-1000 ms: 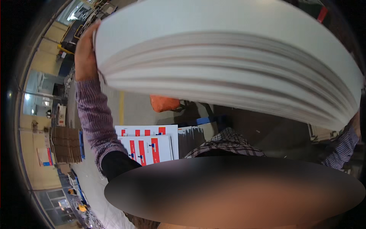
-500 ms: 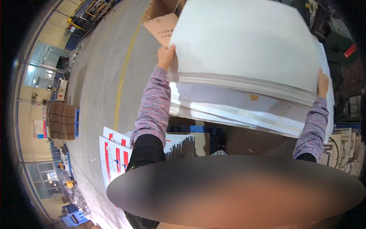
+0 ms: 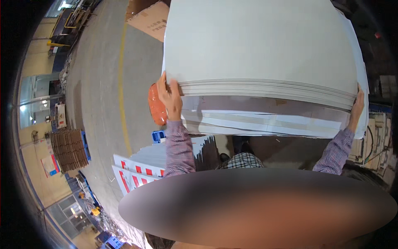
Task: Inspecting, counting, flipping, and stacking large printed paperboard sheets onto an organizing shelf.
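A thick stack of large white sheets point(image 3: 261, 45) lies in front of me, its near edge showing several layers. At its near left corner my left hand point(image 3: 171, 99) closes on the edge, the fingers along the side and the thumb, slightly blurred, toward the top. My right hand point(image 3: 357, 108) holds the near right corner, fingers against the side edge. Beneath and nearer to me, more white sheets point(image 3: 248, 118) stick out in uneven layers. A glossy orange object point(image 3: 156, 106) shows just left of my left hand; its kind is unclear.
An open cardboard box point(image 3: 151, 20) stands past the stack's far left. Near my left forearm are white boards with red marks point(image 3: 134, 176) and a small blue object point(image 3: 158, 136). A yellow floor line point(image 3: 122, 83) runs along the left; brown cardboard point(image 3: 68, 151) is piled beyond it.
My hands and the top sheets have come nearer to me, and the near edges now lie closer together. The left hand has moved down to the near corner. The orange object has come into sight.
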`<state>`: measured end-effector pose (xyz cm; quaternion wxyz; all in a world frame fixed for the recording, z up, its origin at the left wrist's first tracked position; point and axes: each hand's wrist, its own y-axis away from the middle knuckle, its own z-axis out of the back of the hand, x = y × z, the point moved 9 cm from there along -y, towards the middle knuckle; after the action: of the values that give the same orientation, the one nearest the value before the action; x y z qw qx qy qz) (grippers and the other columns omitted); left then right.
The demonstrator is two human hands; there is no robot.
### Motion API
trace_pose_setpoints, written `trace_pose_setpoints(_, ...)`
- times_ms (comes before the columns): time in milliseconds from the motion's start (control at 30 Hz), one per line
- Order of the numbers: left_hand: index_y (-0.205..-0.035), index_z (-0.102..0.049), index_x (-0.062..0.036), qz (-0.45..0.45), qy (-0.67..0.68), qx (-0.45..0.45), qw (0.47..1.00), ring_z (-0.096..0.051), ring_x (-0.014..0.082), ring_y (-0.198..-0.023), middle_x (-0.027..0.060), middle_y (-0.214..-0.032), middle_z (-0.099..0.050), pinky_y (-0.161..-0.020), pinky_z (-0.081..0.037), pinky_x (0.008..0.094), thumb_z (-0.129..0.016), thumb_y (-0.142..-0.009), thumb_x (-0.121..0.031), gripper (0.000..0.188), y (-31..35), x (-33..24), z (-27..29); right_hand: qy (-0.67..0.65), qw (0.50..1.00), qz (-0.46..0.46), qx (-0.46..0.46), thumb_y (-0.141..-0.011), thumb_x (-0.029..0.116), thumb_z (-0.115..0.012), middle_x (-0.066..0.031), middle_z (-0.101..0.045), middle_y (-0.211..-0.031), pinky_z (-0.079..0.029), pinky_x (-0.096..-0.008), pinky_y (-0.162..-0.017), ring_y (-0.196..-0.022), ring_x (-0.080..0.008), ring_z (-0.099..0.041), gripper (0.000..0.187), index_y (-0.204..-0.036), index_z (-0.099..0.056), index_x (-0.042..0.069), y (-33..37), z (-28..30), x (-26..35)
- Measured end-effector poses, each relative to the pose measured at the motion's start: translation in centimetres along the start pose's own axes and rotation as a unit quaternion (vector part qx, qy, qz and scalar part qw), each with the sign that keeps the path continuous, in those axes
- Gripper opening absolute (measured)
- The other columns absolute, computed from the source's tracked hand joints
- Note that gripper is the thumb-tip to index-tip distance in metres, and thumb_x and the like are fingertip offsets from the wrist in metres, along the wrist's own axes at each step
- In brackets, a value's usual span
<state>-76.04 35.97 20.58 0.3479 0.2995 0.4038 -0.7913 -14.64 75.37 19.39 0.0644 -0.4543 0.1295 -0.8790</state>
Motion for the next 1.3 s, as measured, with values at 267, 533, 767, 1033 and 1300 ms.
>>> trace_pose_setpoints(267,-0.098,-0.061,0.0075,-0.032,0.138,-0.179,0.974,-0.057,0.0218,-0.082,0.0129,-0.09,-0.059,-0.07,-0.046,0.0329,-0.04,-0.094,-0.028,0.041,1.9,2.5,-0.3,0.179,0.95,0.13,-0.219,-0.101,0.034,-0.032,-0.0134,-0.066,-0.105,-0.047,-0.0333,-0.086,-0.095,-0.024,-0.061,0.048,-0.117,-0.06,-0.002,4.2,1.1,-1.8)
trace_pose_setpoints(533,-0.089,-0.057,0.0039,0.035,0.1,-0.228,0.968,-0.049,0.0172,-0.078,0.0076,-0.083,-0.054,-0.074,-0.042,0.0303,-0.051,-0.087,-0.009,0.014,1.8,4.5,0.4,0.036,0.938,0.033,-0.343,-0.097,0.034,-0.036,-0.0186,-0.067,-0.092,-0.052,-0.0384,-0.073,-0.081,-0.0297,-0.063,0.05,-0.089,-0.068,-0.004,5.8,2.1,-4.0)
trace_pose_setpoints(767,-0.096,-0.061,0.0015,-0.026,0.027,-0.09,0.995,-0.057,0.0253,-0.079,0.0148,-0.088,-0.06,-0.073,-0.046,0.036,-0.055,-0.082,-0.007,0.018,1.9,4.8,1.5,0.173,0.955,0.137,-0.2,-0.097,0.035,-0.037,-0.017,-0.063,-0.105,-0.048,-0.0345,-0.084,-0.093,-0.028,-0.062,0.044,-0.115,-0.058,0.0,4.2,0.8,-9.7)
trace_pose_setpoints(1033,-0.075,-0.061,-0.0097,-0.061,-0.05,0.103,0.992,-0.057,0.0296,-0.078,0.0088,-0.076,-0.058,-0.07,-0.042,0.0392,-0.064,-0.071,-0.013,0.006,28.3,3.9,16.7,0.071,0.989,0.088,-0.091,-0.097,0.033,-0.044,-0.0114,-0.062,-0.095,-0.048,-0.0315,-0.076,-0.085,-0.0191,-0.058,0.039,-0.111,-0.06,0.0,30.4,-2.7,-11.0)
trace_pose_setpoints(1300,-0.08,-0.063,-0.004,0.139,-0.019,-0.006,0.99,-0.058,0.0311,-0.074,0.0115,-0.077,-0.06,-0.065,-0.046,0.0402,-0.066,-0.069,0.001,0.012,53.7,9.7,42.0,-0.063,0.912,0.024,0.405,-0.099,0.029,-0.05,-0.0015,-0.057,-0.072,-0.048,-0.0284,-0.058,-0.067,-0.0091,-0.052,0.036,-0.083,-0.063,-0.001,61.9,-11.7,0.5)
